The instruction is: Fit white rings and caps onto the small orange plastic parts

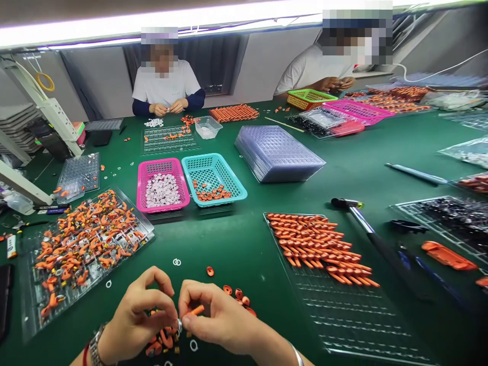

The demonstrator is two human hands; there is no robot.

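Note:
Low in the head view, my right hand (215, 315) pinches a small orange plastic part (196, 309) with a stick-like end between thumb and fingers. My left hand (143, 317) is curled close beside it, its fingertips at a small whitish piece (180, 325) where the two hands meet; its exact shape is partly hidden. Beneath my hands lies a pile of orange parts (165, 338) with brass-coloured bits. Small orange caps (238, 294) are scattered behind my right hand, and a white ring (194, 345) lies just in front of it.
At left stands a clear tray of orange assemblies (91, 239); at right, a tray of orange stick parts (312, 239). Ahead are a pink basket (140, 188), a blue basket (238, 190) and stacked clear trays (280, 155). A hammer (354, 213) lies right. Two co-workers sit opposite.

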